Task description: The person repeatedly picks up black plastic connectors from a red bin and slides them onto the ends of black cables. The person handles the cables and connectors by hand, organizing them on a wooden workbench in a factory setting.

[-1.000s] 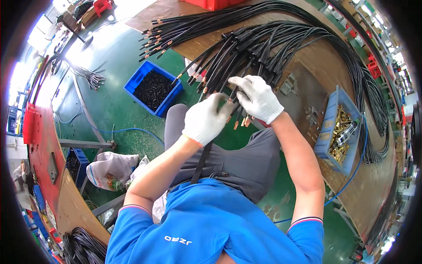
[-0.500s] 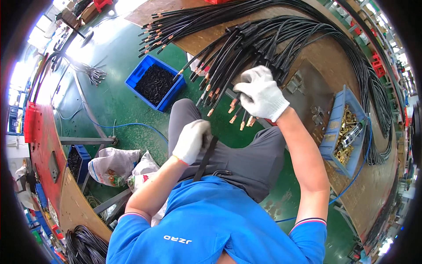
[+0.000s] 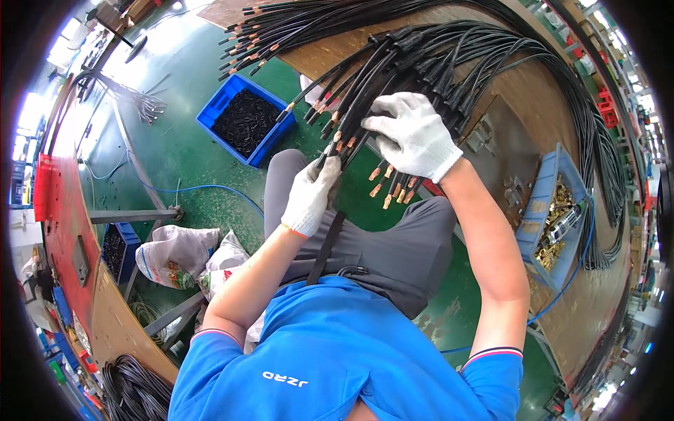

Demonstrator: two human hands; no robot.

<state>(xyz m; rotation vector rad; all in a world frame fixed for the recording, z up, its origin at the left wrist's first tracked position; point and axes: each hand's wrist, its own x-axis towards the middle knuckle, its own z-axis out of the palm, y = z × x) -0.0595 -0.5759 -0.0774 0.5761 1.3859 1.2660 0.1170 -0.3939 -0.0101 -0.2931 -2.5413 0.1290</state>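
Note:
My left hand (image 3: 311, 195), in a white glove, is closed with its fingertips on a small black piece (image 3: 324, 156) beside the copper ends of the cables. Whether that piece is a loose sleeve or part of a cable I cannot make out. My right hand (image 3: 414, 135), gloved in white too, curls its fingers at a black cable in the hanging bundle of black cables (image 3: 361, 81); its grip is partly hidden. Bare copper ends (image 3: 387, 201) stick out below this hand, above my lap.
Another black cable bundle (image 3: 295, 31) lies on the wooden table (image 3: 547, 119). A blue bin (image 3: 261, 158) of small black pieces stands on the floor. On the right, another blue bin (image 3: 539, 203) holds brass-coloured parts. White sacks (image 3: 175, 252) lie at the left.
My left hand has moved up and forward from over my lap to the cable ends. My right hand has shifted slightly, its fingers spreading more over the cables.

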